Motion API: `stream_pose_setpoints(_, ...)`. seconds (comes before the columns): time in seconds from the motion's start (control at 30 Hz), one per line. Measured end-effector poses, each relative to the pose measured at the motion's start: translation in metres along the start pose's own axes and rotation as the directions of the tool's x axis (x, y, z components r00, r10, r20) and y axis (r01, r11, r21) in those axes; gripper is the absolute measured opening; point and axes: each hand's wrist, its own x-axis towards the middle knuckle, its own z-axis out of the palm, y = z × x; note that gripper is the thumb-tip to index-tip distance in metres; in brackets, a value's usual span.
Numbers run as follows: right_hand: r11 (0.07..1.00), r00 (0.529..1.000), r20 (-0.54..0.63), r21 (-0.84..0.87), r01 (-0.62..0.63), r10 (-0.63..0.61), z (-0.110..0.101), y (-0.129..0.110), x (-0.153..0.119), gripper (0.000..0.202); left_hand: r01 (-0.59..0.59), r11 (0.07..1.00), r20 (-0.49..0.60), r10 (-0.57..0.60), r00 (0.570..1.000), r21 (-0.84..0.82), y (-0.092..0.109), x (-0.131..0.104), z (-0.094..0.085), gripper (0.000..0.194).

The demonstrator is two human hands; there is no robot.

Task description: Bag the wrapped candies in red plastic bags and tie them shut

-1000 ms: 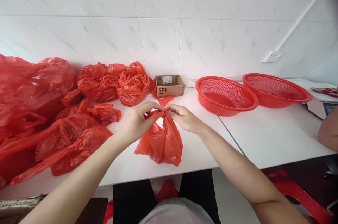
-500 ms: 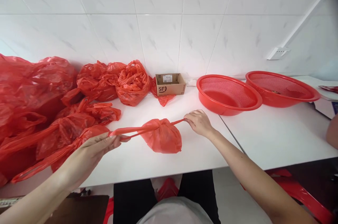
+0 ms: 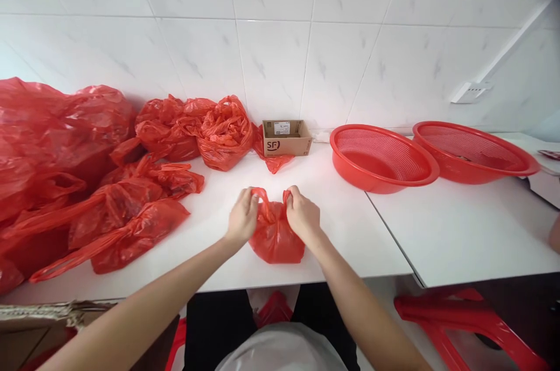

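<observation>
Half a second ago the hands were spread wide, pulling the handles of the red bag (image 3: 276,240) out taut to either side; now they have drawn in close above it, and the handles stand up in short loops. The bag sits on the white table (image 3: 350,213), in front of the cardboard box (image 3: 286,146) on the person's side. The left hand (image 3: 243,216) pinches one handle between thumb and fingers, the right hand (image 3: 303,212) is curled around the other, and the two are a little apart

Left of the box, other filled red bags (image 3: 65,137) are heaped along the wall, two bunched ones nearest it, with a flatter bag (image 3: 142,240) lying forward and left of it. A loose piece of red plastic (image 3: 274,163) pokes out at its front left. To its right stands a red colander (image 3: 363,175), then a second colander (image 3: 472,172) farther right. Part of another person's arm (image 3: 555,235) shows well to its right
</observation>
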Motion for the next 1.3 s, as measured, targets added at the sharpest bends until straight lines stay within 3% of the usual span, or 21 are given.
stream_pose_setpoints(0.07,1.000,1.000,-0.004,0.010,-0.004,0.004,0.010,-0.006,-0.011,0.025,0.007,0.999,0.001,-0.007,1.000,0.048,-0.004,0.000,0.020,0.029)
stream_pose_setpoints(0.13,1.000,1.000,0.018,0.007,0.015,-0.015,0.015,-0.003,-0.018,0.026,0.020,0.996,0.002,-0.020,1.000,0.083,-0.006,-0.003,0.026,0.026)
stream_pose_setpoints(0.27,0.997,0.998,0.052,-0.061,0.040,-0.037,0.010,0.021,-0.007,0.028,0.055,0.993,-0.031,-0.052,0.998,0.101,-0.011,-0.005,0.014,0.022)
stream_pose_setpoints(0.4,1.000,0.999,0.035,0.006,-0.014,0.013,-0.008,0.038,0.018,0.029,0.104,0.991,-0.070,-0.099,0.993,0.081,-0.021,0.000,-0.001,0.028)
stream_pose_setpoints(0.53,0.997,0.993,0.103,0.054,-0.056,0.050,-0.021,0.030,0.020,0.029,0.116,0.992,-0.104,-0.110,0.988,0.052,-0.023,-0.003,-0.006,0.036)
stream_pose_setpoints(0.67,0.992,0.999,-0.016,0.117,-0.045,0.047,-0.019,0.011,-0.007,0.026,0.029,0.995,-0.169,-0.013,0.985,0.092,-0.011,-0.025,0.000,0.038)
stream_pose_setpoints(0.8,0.999,0.999,-0.047,0.050,0.019,-0.017,0.004,0.005,-0.028,0.025,-0.019,0.979,-0.053,0.031,0.998,0.203,-0.008,-0.035,0.019,0.032)
stream_pose_setpoints(1.0,1.000,0.996,0.090,-0.029,-0.001,0.004,0.029,0.022,-0.014,0.028,0.085,0.955,0.073,-0.110,0.991,0.284,-0.027,-0.013,0.044,0.021)
stream_pose_setpoints(1.13,0.999,0.989,0.145,0.004,-0.043,0.042,0.027,0.028,0.000,0.025,0.184,0.965,0.056,-0.198,0.979,0.188,-0.031,-0.003,0.046,0.018)
stream_pose_setpoints(1.3,0.990,0.992,0.123,0.138,-0.030,0.013,-0.001,0.047,-0.002,0.025,0.302,0.942,-0.027,-0.309,0.951,-0.147,-0.037,-0.006,0.011,0.026)
